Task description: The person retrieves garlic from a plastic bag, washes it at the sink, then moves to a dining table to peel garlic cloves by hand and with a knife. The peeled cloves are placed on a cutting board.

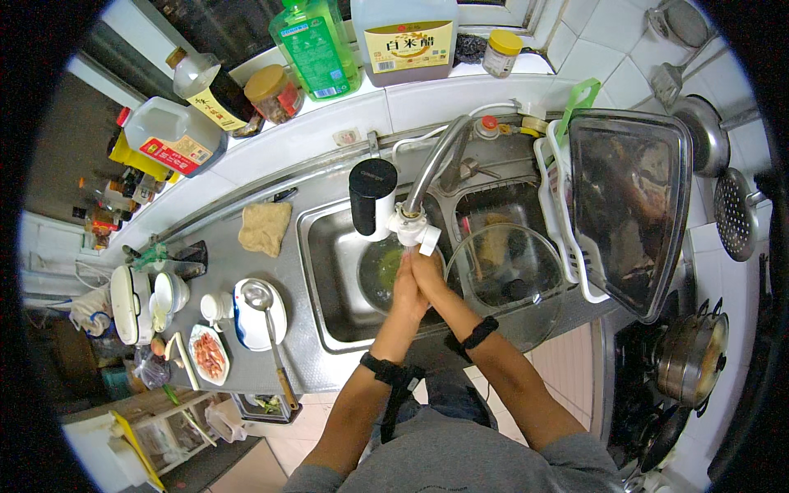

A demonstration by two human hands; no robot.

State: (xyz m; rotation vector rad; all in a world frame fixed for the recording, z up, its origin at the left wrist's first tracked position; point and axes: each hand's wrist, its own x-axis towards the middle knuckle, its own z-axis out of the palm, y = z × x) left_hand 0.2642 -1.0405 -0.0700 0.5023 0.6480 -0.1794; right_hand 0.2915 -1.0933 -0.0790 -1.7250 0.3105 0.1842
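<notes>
Under the water-filter faucet head (407, 225), my left hand (407, 288) and my right hand (429, 274) are pressed together. Their fingertips are partly hidden, and no object shows between them. Beneath them in the left basin of the steel sink (330, 271) is a round vessel (383, 271) with something greenish in it. The curved metal spout (434, 163) reaches over the basin from behind. A black and white filter unit (373, 197) hangs to the left of my hands.
A glass lid (508, 265) lies over the right basin. Right of it stands a white rack (570, 246) with a large dark lid (632, 203). To the left are a tan cloth (265, 228), a ladle (271, 326) on a white plate (246, 326), and a dish of raw meat (209, 354).
</notes>
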